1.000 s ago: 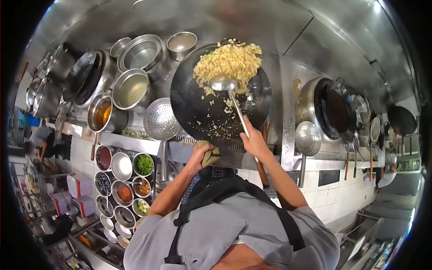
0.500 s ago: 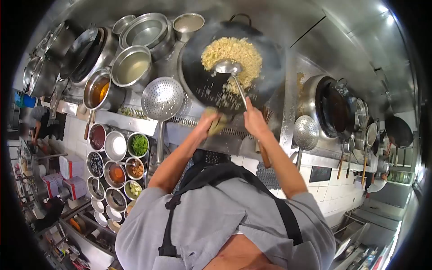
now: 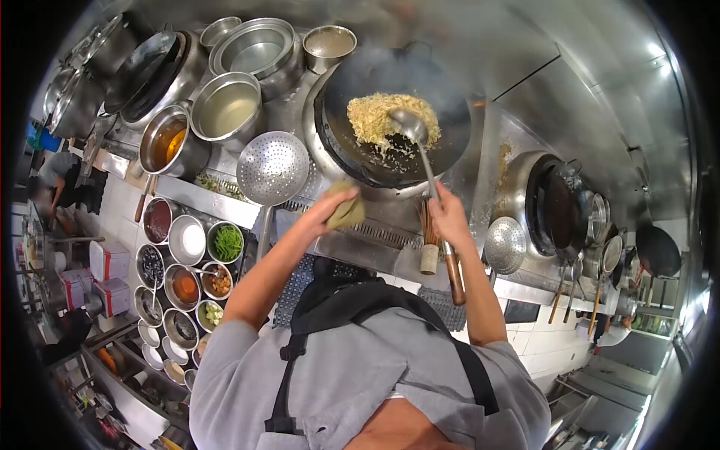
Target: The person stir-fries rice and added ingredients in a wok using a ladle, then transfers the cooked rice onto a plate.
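Fried rice (image 3: 382,120) lies in a large dark wok (image 3: 356,79) on the stove, with smoke or steam above it. My right hand (image 3: 448,214) grips the metal handle of a ladle (image 3: 409,126), whose bowl rests at the right part of the rice. The ladle's wooden handle end hangs below that hand. My left hand (image 3: 331,210) is closed round a folded greenish cloth (image 3: 346,206) at the wok's near left edge. The cloth hides whether it grips the wok's rim.
A perforated strainer (image 3: 272,169) lies left of the wok, beside pots of liquid (image 3: 226,109). Bowls of ingredients (image 3: 226,241) stand at the lower left. A bamboo brush (image 3: 429,255) is near my right arm. Another wok (image 3: 566,199) sits at right. Other people are at both far sides.
The wok has tilted and settled lower on the burner. The rice has slid together and the ladle has shifted right across it. Both hands have moved slightly.
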The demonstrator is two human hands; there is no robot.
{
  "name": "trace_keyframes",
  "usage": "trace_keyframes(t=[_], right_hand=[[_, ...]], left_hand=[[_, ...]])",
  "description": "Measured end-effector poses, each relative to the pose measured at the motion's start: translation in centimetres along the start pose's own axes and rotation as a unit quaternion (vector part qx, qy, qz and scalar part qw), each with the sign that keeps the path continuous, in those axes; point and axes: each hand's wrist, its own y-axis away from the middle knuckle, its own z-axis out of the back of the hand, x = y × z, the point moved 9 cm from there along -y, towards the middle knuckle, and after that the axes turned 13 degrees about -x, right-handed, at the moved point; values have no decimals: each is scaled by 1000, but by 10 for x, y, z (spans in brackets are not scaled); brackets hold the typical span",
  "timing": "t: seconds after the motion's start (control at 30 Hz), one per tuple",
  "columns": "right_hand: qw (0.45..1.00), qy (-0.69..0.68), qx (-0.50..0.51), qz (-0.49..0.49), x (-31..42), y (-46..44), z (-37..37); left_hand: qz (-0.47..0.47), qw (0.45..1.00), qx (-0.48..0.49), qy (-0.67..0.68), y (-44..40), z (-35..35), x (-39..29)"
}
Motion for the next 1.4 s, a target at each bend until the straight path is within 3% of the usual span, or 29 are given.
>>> trace_keyframes(t=[0.03,0.13,0.23,0.3,0.4,0.5,0.53,0.63,0.7,0.77,0.83,0.9,0.93,0.97,1.07,1.17,1.2,1.23,1.3,1.4], right_hand=[[979,-99,22,-180,-2,5,6],[886,-369,-7,-283,62,-1,29],[789,-492,56,-364,0,-45,-35],[811,-424,72,-395,-44,-88,-61],[958,-135,58,-248,10,-113,-33],[905,-313,79,-278,63,-83,-20],[838,-423,139,-316,52,-72,-36],[845,-359,108,-381,-11,-81,-67],[944,-177,55,-273,-16,-104,-53],[984,-41,5,-171,31,-92,-13],[933,-237,74,-262,44,-77,-13],[820,-413,146,-368,30,-57,-37],[823,-385,155,-387,-5,-62,-58],[868,-323,126,-355,-12,-71,-53],[968,-97,28,-228,18,-97,-25],[887,-350,53,-296,33,-85,-4],[805,-490,98,-320,14,-81,-20],[749,-522,117,-390,-4,-76,-34],[796,-432,124,-405,-44,-82,-53],[938,-215,56,-267,-25,-96,-2]], left_hand=[[9,1000,4,-10,30,12,1],[-13,998,-60,-10,86,79,18],[-22,992,-122,12,120,122,32],[-28,988,-151,0,135,137,42],[-62,982,-177,-22,144,141,43],[-56,979,-193,-20,152,140,47],[-66,977,-202,-29,155,134,43],[-54,978,-197,-38,151,146,54],[-70,977,-197,-47,146,148,49],[-66,976,-202,-47,152,148,54],[-72,975,-206,-37,147,147,48],[-68,979,-189,-39,141,146,48],[-62,981,-180,-41,138,144,48],[-59,982,-171,-45,136,142,47],[-72,981,-168,-69,135,132,38],[-64,983,-167,-46,136,126,35],[-55,985,-161,-28,130,125,37],[-42,987,-156,-12,125,129,45],[-12,989,-145,29,115,131,58],[25,987,-132,86,100,118,59]])
